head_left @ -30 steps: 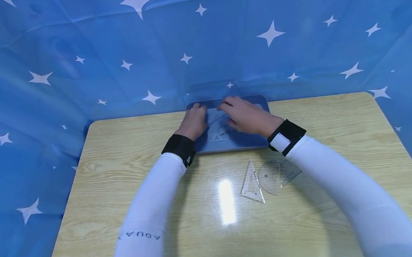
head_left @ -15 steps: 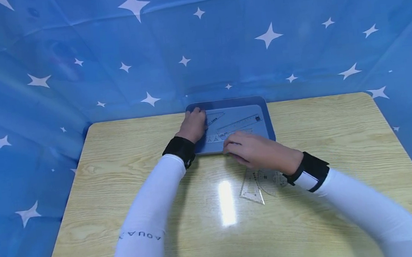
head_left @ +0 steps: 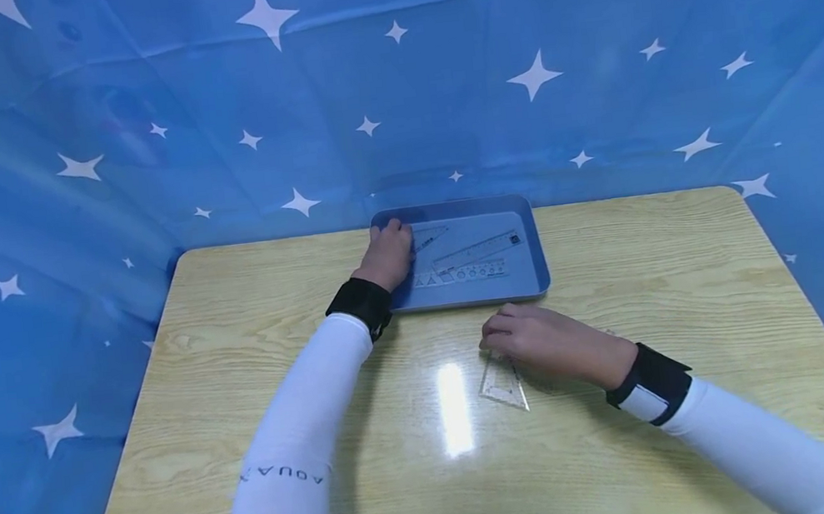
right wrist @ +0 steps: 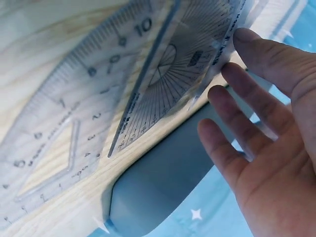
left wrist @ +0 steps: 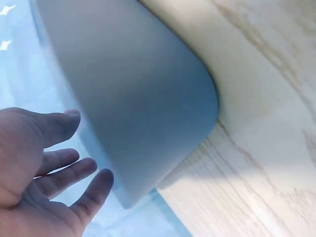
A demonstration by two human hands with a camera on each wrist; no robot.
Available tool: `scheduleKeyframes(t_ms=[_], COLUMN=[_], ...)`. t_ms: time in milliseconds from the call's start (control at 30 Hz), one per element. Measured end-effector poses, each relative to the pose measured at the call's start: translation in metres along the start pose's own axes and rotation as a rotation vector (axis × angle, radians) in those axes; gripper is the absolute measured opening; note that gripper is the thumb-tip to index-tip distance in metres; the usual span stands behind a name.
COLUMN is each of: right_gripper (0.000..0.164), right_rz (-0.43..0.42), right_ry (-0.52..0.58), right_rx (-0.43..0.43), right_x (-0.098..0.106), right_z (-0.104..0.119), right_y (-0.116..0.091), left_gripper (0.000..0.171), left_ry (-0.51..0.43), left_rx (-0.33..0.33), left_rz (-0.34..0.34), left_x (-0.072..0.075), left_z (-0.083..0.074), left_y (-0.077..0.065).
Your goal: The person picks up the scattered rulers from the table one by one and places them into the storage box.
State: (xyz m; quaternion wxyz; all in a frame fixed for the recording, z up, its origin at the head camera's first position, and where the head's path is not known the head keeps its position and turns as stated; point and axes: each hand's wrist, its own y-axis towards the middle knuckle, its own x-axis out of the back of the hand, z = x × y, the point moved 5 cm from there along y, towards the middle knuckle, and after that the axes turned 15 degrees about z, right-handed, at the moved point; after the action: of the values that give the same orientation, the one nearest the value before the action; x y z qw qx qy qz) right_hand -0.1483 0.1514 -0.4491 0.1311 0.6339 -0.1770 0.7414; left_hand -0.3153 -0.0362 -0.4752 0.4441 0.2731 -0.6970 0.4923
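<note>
My left hand (head_left: pixel 387 255) rests at the left side of a shallow blue tray (head_left: pixel 535 252). In the left wrist view, its loosely bent fingers (left wrist: pixel 101 185) lie along the tray's rim. Inside the tray lie a clear ruler (head_left: pixel 479 250), a clear stencil ruler (head_left: pixel 485 271) and a partly covered clear set square (head_left: pixel 428 237). In front of the tray, my right hand (head_left: pixel 542 344) is over a clear set square (head_left: pixel 503 390), fingertips near its upper end. The right wrist view shows relaxed, spaced fingers, a clear protractor (right wrist: pixel 173 69) and another set square (right wrist: pixel 54 143).
The tray stands at the back of a wood-grain table (head_left: pixel 278 346), close to a blue star-patterned cloth (head_left: pixel 453 77). A bright light reflection falls on the table left of the right hand.
My right hand has drawn back from above the tray toward the table's front, now over the set square, uncovering the rulers. The left hand has stayed at the tray's left side.
</note>
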Motion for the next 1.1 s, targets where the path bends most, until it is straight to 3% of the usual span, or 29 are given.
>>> scheduleKeyframes(t_ms=[167, 367, 700, 933, 1100], right_gripper=[0.024, 0.026, 0.021, 0.015, 0.016], right_rz=[0.039, 0.041, 0.092, 0.103, 0.100], right_ry=[-0.020, -0.058, -0.096, -0.049, -0.043], right_rx=[-0.027, -0.022, -0.056, -0.053, -0.040], right_x=[-0.006, -0.014, -0.019, -0.018, -0.018], right_z=[-0.001, 0.000, 0.001, -0.001, -0.004], right_y=[-0.001, 0.002, 0.008, 0.011, 0.007], left_gripper=[0.043, 0.049, 0.048, 0.043, 0.036], left_ry=[-0.006, 0.033, -0.033, -0.125, -0.167], left_rx=[-0.002, -0.045, -0.181, -0.243, -0.270], left_rz=[-0.004, -0.116, -0.295, -0.334, -0.343], left_x=[-0.001, 0.006, 0.014, 0.006, -0.006], left_z=[-0.001, -0.007, -0.009, -0.009, -0.018], left_y=[-0.002, -0.017, -0.064, -0.100, -0.121])
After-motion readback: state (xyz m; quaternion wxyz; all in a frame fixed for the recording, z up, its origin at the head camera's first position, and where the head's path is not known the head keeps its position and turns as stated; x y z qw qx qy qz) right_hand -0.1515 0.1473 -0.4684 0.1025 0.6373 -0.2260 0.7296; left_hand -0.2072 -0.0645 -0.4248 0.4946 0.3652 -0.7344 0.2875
